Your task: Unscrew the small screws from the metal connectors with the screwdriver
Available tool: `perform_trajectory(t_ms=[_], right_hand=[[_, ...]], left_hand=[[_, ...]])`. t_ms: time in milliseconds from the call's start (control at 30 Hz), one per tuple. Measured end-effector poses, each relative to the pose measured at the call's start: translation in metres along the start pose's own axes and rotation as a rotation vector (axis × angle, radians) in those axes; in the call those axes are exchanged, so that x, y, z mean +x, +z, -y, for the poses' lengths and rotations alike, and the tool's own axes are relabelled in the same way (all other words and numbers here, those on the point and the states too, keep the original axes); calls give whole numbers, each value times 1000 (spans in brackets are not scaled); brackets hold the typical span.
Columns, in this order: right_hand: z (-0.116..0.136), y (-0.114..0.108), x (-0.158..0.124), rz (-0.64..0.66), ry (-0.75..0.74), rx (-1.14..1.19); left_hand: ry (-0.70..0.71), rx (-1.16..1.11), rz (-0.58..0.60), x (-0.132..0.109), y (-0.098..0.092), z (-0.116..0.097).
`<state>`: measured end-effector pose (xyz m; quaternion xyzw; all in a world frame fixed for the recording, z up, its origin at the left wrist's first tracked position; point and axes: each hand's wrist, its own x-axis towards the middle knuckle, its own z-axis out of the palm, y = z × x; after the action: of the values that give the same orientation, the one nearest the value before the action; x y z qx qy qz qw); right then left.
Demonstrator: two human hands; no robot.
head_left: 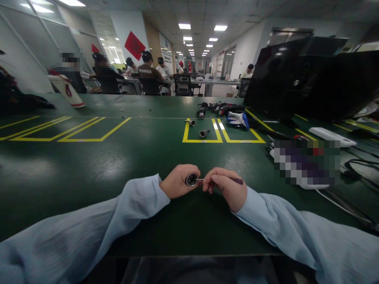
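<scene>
My left hand [177,182] is closed around a small round metal part [191,180] with a dark opening facing me. My right hand [226,186] pinches a thin tool with a dark purple handle [236,181]; its metal tip reaches into the part. Both hands rest low over the green table [118,165], close together near its front edge. Both sleeves are light blue.
Two small metal cylinders [204,133] lie in a yellow-taped box farther back. Beyond are a pile of dark parts [217,107], a blue-white glove [238,119], black monitors [302,75] at right, cables and a white device [331,136]. People sit at far desks.
</scene>
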<state>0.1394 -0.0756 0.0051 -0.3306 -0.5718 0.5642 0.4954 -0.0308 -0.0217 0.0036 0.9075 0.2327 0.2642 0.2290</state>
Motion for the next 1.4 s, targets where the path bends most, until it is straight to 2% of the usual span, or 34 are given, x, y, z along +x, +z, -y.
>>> perform_trajectory(t_ms=[100, 200, 367, 433, 500, 667, 767, 867, 1067, 1133, 1300, 1400], right_hand=[[-2, 2, 1, -30, 69, 173], [-2, 3, -1, -31, 70, 203], [5, 5, -10, -15, -129, -220], [6, 6, -11, -9, -158, -306], [5, 7, -10, -3, -111, -239], [-3, 5, -2, -45, 76, 215], [-4, 6, -1, -57, 124, 335], [-5, 7, -3, -58, 101, 318], [-4, 5, -7, -25, -16, 32], [-5, 5, -6, -7, -11, 39], [-7, 4, -2, 1, 52, 222], [-4, 2, -3, 8, -42, 144]], left_hand=[[-2, 1, -19, 0, 0, -1], [-3, 13, -33, -1, 0, -1], [4, 104, -76, -1, 1, -1], [15, 136, -78, -1, 1, -1], [27, 145, -80, -1, 1, -1], [24, 114, -117, -3, 1, 0], [12, 83, -120, -3, 0, 0], [1, 75, -115, -2, 1, 1], [-21, 108, -104, -2, 1, -1], [-14, 91, -95, -2, 1, -1], [-27, 3, -64, -1, -1, -1], [-34, -34, -15, 0, -1, -1]])
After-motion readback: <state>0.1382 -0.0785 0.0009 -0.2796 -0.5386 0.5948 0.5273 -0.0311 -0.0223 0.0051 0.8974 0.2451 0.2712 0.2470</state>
